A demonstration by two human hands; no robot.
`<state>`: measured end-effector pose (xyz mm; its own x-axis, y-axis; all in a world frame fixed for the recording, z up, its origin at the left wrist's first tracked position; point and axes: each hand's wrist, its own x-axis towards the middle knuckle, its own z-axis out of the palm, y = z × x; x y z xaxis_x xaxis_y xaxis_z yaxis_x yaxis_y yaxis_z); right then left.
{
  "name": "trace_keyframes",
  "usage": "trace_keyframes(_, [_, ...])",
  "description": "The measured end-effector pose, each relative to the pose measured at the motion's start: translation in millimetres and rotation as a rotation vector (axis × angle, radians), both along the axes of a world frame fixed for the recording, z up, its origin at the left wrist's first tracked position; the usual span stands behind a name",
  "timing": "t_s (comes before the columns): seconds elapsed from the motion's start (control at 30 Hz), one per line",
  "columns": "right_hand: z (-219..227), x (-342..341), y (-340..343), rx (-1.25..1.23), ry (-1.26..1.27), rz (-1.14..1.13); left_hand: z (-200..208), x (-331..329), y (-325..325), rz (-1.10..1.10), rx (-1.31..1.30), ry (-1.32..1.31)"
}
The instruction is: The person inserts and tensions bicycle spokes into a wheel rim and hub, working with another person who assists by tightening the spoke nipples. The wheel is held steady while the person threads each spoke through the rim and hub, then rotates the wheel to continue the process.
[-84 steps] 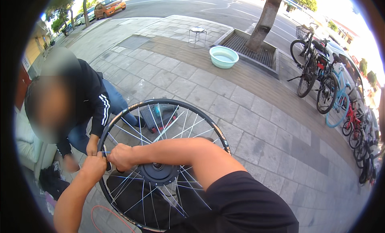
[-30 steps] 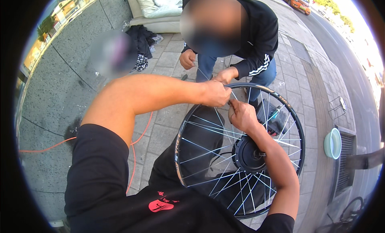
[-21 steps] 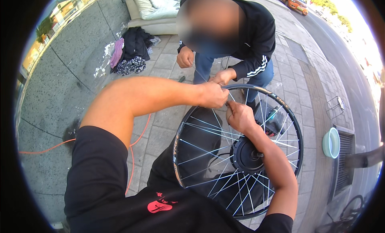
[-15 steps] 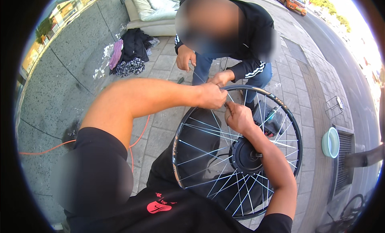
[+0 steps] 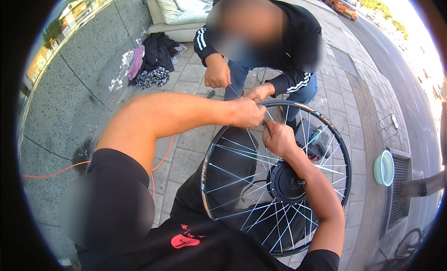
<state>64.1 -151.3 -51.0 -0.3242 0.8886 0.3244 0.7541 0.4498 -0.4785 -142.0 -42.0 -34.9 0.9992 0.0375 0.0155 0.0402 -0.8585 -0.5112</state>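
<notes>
A spoked bicycle wheel [image 5: 348,154] with a black rim and a large black hub motor [image 5: 285,183] leans against my legs. My left hand [image 5: 250,112] is closed over the far part of its rim. Just inside the rim, my right hand [image 5: 279,137] is closed with thumb and finger pinched at a spoke; the exact grip is partly hidden. A person facing me has one hand [image 5: 260,91] at the rim, touching or very close to my left hand. That person's other hand [image 5: 218,72] is closed on a thin dark rod slanting down to the rim.
Beyond the wheel lies a dark tool case [image 5: 316,145] on the paving. To the right stand a pale green basin [image 5: 383,167] and a drain grate [image 5: 399,187]. An orange cable [image 5: 56,171] crosses at left, below a grey wall [image 5: 70,108]. Clothes [image 5: 156,56] lie by a sofa.
The other person's rod hand has turned and risen slightly, with the elbow lifted outward; the thin rod shows more clearly. My hands and the wheel have hardly moved.
</notes>
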Motion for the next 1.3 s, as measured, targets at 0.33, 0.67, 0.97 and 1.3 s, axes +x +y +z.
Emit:
trace_keyframes(0.33, [-13, 7, 3, 0.04, -0.03, 0.002, -1, 2, 0, -0.067, 0.046, -0.029])
trace_keyframes(0.67, [-6, 4, 1, -0.102, -0.039, -0.012, 8, -1, -4, 0.01, -0.065, -0.023])
trace_keyframes(0.97, [-12, 8, 2, -0.028, -0.023, 0.011, 8, 3, -6, 0.079, -0.092, 0.024])
trace_keyframes(1.3, [1, 4, -2, -0.122, -0.039, -0.022, 18, 4, -12, 0.164, -0.144, 0.105])
